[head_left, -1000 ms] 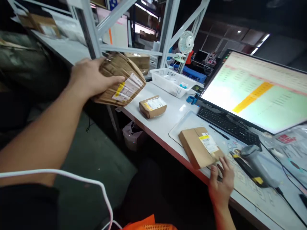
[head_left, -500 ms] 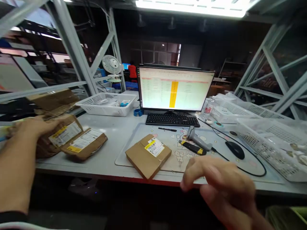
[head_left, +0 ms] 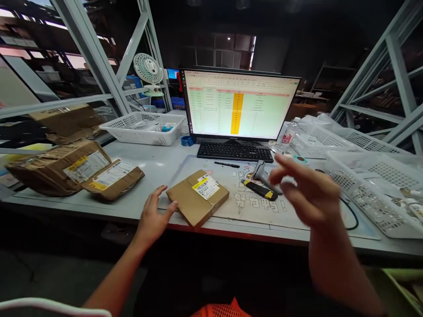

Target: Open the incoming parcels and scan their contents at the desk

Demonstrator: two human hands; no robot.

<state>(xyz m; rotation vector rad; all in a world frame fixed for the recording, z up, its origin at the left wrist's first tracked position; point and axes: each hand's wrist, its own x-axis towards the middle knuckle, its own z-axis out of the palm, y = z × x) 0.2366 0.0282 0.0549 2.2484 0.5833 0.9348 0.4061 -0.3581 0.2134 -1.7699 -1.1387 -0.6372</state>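
A flat brown cardboard box with a white and yellow label lies at the front of the desk mat. Beside its left corner is my left hand, fingers spread, the thumb at the box's edge; whether it touches cannot be made out. My right hand, a little blurred, hovers above the mat with fingers apart and nothing in them. Below and left of it lie a grey barcode scanner, partly hidden by the fingers, and a black and yellow utility knife.
Two labelled parcels, a large carton and a smaller packet, sit at the left. Behind the mat stand a keyboard and monitor. White baskets flank the desk; a pen and bottle are nearby.
My left hand has come from the large carton at the left to the flat box. My right hand has risen to over the scanner. The view has tilted down somewhat.
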